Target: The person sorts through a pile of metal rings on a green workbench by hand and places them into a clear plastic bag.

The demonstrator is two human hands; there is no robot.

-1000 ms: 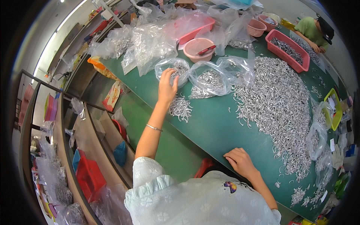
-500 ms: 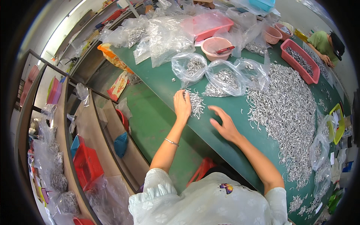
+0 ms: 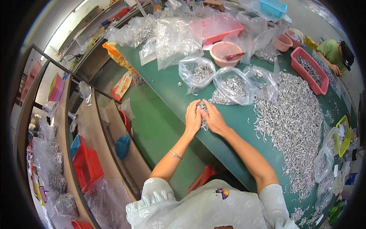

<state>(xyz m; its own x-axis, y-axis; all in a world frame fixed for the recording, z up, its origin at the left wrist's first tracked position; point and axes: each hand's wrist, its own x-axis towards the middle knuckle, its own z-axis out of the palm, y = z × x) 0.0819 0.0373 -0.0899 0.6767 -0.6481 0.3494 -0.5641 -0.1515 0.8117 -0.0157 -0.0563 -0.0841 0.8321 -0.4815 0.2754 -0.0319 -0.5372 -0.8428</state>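
Observation:
Near the left edge of the green table (image 3: 167, 89), my left hand (image 3: 193, 117) and my right hand (image 3: 215, 119) curve around a small heap of curved silvery metal pieces (image 3: 204, 123). The heap is pressed between my palms, and my fingers nearly meet at its far side. Some pieces show between the hands; the rest are hidden under them. Just beyond stand clear plastic bags, one partly filled with the same pieces (image 3: 202, 71) and another with a bigger load (image 3: 232, 87). To the right spreads a large pile of these pieces (image 3: 289, 114).
Pink bowls (image 3: 225, 51), a red tray of metal pieces (image 3: 324, 86) and more clear bags (image 3: 179, 42) stand farther back. A person in green (image 3: 331, 53) is at the far right. Wooden shelving (image 3: 89, 126) with a red basket (image 3: 85, 168) lies left.
My right hand has moved left and inward to meet my left hand around the small heap. The heap, spread out beside my left hand before, is now gathered between both.

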